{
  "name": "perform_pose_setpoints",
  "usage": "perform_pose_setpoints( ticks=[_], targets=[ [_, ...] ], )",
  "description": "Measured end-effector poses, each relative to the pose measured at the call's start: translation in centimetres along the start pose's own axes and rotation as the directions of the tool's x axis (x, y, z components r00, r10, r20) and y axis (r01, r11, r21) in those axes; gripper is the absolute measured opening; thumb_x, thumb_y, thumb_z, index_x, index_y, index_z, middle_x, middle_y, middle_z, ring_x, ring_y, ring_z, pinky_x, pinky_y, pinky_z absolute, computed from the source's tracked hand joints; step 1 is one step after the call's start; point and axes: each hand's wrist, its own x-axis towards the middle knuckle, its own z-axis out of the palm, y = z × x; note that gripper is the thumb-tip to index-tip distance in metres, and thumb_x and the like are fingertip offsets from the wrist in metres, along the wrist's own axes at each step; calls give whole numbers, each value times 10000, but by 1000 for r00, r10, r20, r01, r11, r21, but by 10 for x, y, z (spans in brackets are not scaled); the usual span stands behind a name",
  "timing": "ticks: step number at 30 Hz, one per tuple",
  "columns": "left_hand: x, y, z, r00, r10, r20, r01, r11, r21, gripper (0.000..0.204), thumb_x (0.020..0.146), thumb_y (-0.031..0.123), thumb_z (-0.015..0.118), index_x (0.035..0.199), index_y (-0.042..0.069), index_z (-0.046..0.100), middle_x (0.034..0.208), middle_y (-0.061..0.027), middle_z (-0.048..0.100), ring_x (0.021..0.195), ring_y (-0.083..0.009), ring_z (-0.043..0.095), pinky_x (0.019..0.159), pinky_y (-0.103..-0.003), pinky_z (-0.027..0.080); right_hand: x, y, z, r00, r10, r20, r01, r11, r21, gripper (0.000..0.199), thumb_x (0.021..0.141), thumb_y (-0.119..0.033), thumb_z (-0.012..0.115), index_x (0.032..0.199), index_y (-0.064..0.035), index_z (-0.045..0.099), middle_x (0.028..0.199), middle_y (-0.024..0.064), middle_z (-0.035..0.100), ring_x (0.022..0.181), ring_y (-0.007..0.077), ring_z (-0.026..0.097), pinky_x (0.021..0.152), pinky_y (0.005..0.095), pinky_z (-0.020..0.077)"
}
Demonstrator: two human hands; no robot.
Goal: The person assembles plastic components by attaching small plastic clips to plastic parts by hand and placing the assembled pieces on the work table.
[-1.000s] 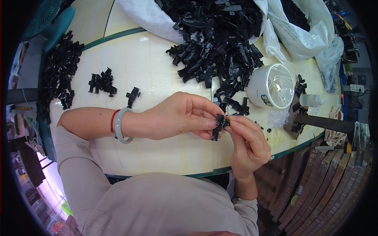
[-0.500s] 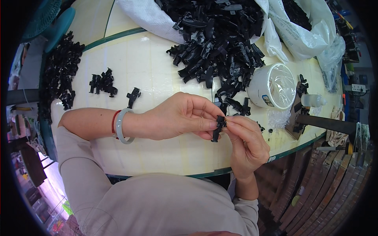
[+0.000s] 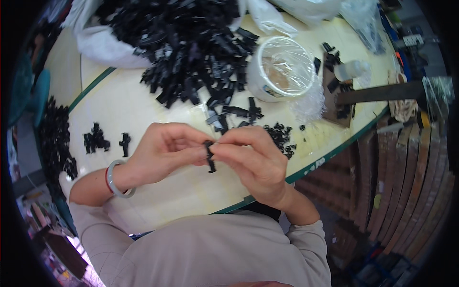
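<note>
A: status on hands?

B: both pinched shut on one small black plastic clip (image 3: 209, 155), held just above the near edge of the cream round table (image 3: 143, 100). left hand (image 3: 162, 153) comes in from the left, thumb and forefinger closed on the clip's upper end. right hand (image 3: 253, 160) meets it from the right, fingertips touching the left hand's, closed on the same part. lower end of the clip sticks out below the fingers

A: orientation?

B: roughly upright, slightly tilted. detail of its shape is too small to tell

A: what's around?

B: big pile of black parts (image 3: 186, 48) at the far side, spilling from a white bag (image 3: 100, 45) onto the table, well apart from the hands. a few loose pieces (image 3: 234, 115) lie between pile and hands. cluster of small black rings (image 3: 282, 138) just right of the right hand. white round tub (image 3: 279, 69) covered with clear film behind that. small group of assembled pieces (image 3: 95, 141) plus a single one (image 3: 125, 142) left of the left hand. another dark heap (image 3: 55, 141) at the left table edge

A: wrist?

B: pale bangle (image 3: 114, 179) and red band (image 3: 107, 178) on the left wrist, grey sleeves on both arms
</note>
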Motion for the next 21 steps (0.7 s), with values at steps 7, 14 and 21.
perform_pose_setpoints(
  ticks=[7,14,21],
  targets=[
    [-41,5,-43,897,63,-437,97,937,335,223,827,-22,595,1047,-64,590,846,-68,633,739,-107,629,669,-200,523,-19,12,-81,963,247,-104,-268,873,-408,240,719,45,660,955,4,645,884,120,605,727,229,623,636,304,502],
    [-76,10,-49,749,203,-630,209,831,516,233,822,-16,598,1055,-16,590,871,-43,582,652,-85,607,557,-169,484,-5,13,-85,930,367,35,-308,826,-473,118,742,-13,667,855,-4,633,798,116,592,665,268,601,590,331,471],
    [-40,29,-12,788,611,-78,-96,247,964,282,723,30,711,993,31,630,841,-92,571,599,-145,566,510,-236,450,0,8,-81,908,405,105,-264,748,-609,72,759,-9,643,819,5,606,772,128,574,649,301,584,586,371,456]
  ],
)
